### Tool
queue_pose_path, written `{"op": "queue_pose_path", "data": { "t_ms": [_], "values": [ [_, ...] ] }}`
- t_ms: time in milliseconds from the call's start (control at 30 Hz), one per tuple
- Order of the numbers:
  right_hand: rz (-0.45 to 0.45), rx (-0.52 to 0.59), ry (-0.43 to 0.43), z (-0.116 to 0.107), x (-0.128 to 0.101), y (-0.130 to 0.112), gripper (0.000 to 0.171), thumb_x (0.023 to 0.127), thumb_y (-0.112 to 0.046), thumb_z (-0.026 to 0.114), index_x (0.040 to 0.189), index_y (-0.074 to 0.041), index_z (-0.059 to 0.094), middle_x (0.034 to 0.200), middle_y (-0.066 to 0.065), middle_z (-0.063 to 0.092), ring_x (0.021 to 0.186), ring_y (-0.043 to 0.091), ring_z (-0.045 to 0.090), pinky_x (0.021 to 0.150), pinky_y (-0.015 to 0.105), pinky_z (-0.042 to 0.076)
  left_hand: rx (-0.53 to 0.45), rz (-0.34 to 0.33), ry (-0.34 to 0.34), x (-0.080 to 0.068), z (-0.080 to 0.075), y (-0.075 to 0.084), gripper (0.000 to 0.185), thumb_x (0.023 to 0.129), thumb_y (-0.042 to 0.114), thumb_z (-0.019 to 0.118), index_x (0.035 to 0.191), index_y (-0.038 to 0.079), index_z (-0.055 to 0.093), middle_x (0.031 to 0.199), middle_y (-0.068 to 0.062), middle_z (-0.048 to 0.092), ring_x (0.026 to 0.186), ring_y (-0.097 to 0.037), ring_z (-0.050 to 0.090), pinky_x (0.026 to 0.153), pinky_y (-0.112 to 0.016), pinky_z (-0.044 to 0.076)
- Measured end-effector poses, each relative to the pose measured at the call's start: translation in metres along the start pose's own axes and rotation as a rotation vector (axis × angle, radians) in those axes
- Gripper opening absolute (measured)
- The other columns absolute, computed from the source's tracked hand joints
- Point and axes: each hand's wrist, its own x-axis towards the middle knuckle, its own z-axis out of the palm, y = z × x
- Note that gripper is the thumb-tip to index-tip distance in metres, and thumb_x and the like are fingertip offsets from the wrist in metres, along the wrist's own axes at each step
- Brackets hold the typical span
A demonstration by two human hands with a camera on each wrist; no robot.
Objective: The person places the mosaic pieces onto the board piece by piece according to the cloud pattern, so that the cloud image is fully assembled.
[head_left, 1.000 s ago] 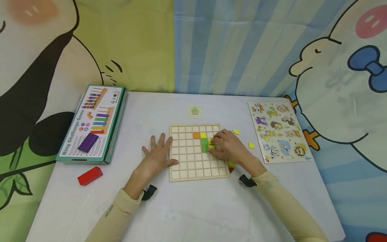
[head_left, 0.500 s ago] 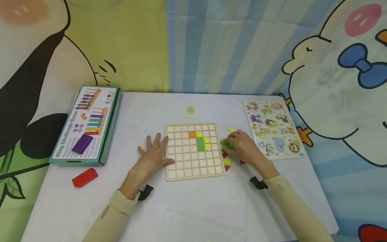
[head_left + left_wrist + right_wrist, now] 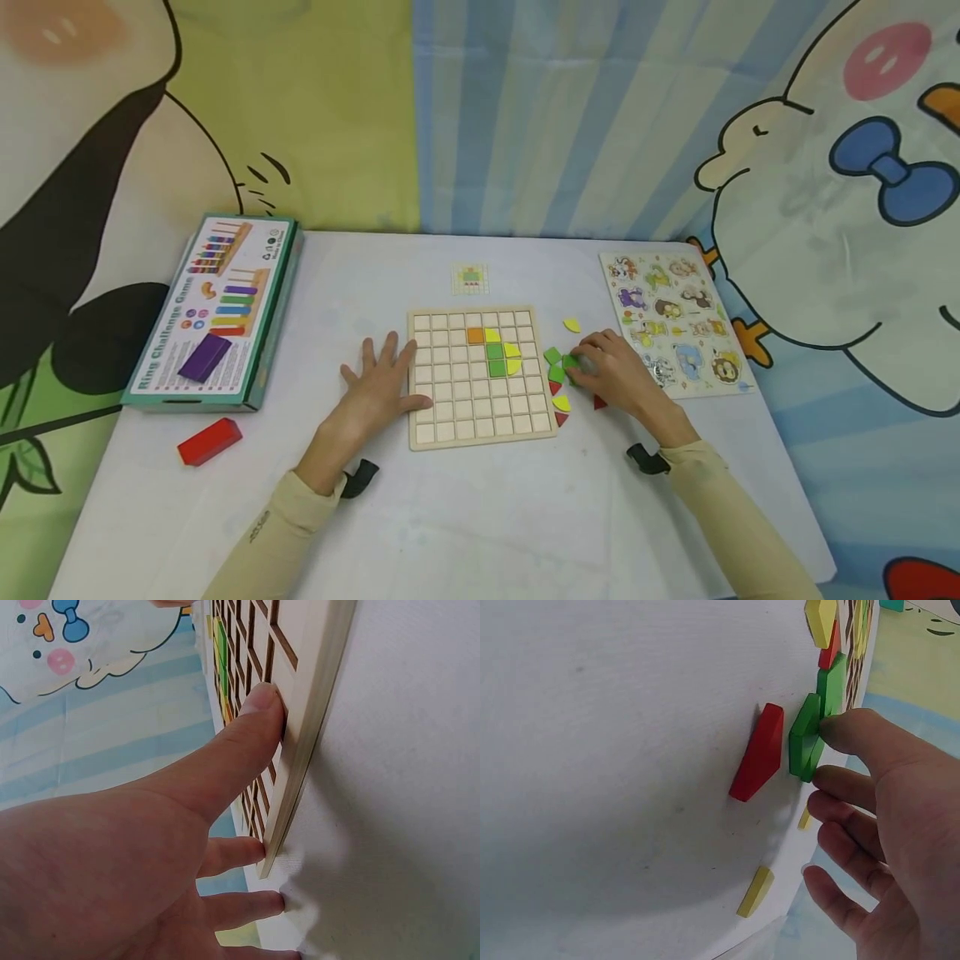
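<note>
My left hand (image 3: 367, 412) rests spread at the left edge of a wooden grid board (image 3: 472, 425); in the left wrist view its thumb (image 3: 232, 750) lies on the frame. The board holds an orange square (image 3: 476, 335), green squares (image 3: 497, 358) and yellow rounded tiles (image 3: 513, 358). Right of the board, my right hand (image 3: 618, 375) has thumb and index finger at opposite edges of a green tile (image 3: 804, 742), pinching it among other loose green tiles (image 3: 552, 356). A red tile (image 3: 761, 754) lies near that hand, partly hidden from the head view.
Loose yellow tiles (image 3: 572, 325) and red pieces (image 3: 561, 419) lie right of the board. A pattern card (image 3: 470, 279) sits behind it. An animal puzzle board (image 3: 682, 325) is at right. On the left are a game box (image 3: 217, 308) and a red block (image 3: 210, 442).
My right hand has left the board, where a yellow tile now lies beside the green squares, and moved right to the loose green tiles, which have spread apart. The left hand stays at the board.
</note>
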Motion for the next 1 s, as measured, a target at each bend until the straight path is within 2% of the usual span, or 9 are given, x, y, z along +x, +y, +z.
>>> {"op": "queue_pose_path", "data": {
  "t_ms": [433,733,1000],
  "values": [
    [0.05,-0.058,-0.088,-0.007,0.009,-0.006,0.025,0.085,-0.03,0.083,0.097,-0.009,0.078,0.103,0.008,0.071,0.097,0.027,0.06,0.084,0.045,0.051,0.017,-0.007,-0.007,0.0,0.0,0.0,0.101,0.087,0.046,0.076,0.162,0.005,0.02,0.167,-0.03,0.006,0.148,-0.063,-0.003,0.101,-0.089,0.01],
    [-0.004,-0.105,-0.038,-0.003,0.01,-0.003,0.026,0.085,-0.03,0.082,0.094,-0.006,0.075,0.099,0.009,0.071,0.094,0.027,0.06,0.079,0.044,0.051,0.024,0.0,0.01,0.001,0.001,0.0,0.1,0.087,0.045,0.076,0.161,0.005,0.022,0.167,-0.03,0.007,0.148,-0.064,-0.001,0.1,-0.09,0.011],
    [-0.078,-0.136,0.046,-0.004,0.015,0.003,0.025,0.081,-0.028,0.083,0.09,-0.005,0.074,0.097,0.011,0.071,0.092,0.029,0.061,0.08,0.044,0.054,0.024,0.005,0.014,0.0,0.001,0.0,0.101,0.087,0.045,0.076,0.161,0.004,0.022,0.167,-0.03,0.008,0.148,-0.063,-0.001,0.1,-0.09,0.011]
  ]
}}
